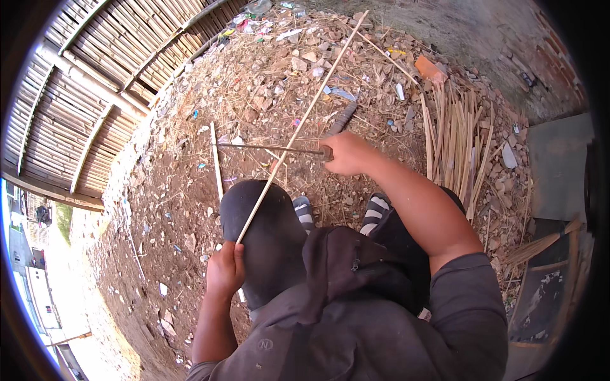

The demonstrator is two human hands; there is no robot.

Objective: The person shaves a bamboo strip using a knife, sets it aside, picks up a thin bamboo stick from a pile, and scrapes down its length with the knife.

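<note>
Plenty of rubble (299, 63) littered the ground (159, 213) I watched from afar, with a pile of sticks (454, 136) to the right. One long stick (302, 127) slanted away over the left knee (281, 213), its near end clamped in the left hand (225, 268). A thin knife (305, 150) crossed it, its handle (327, 153) clasped in the right hand (348, 153); whether blade and stick touched, I could not tell.
</note>
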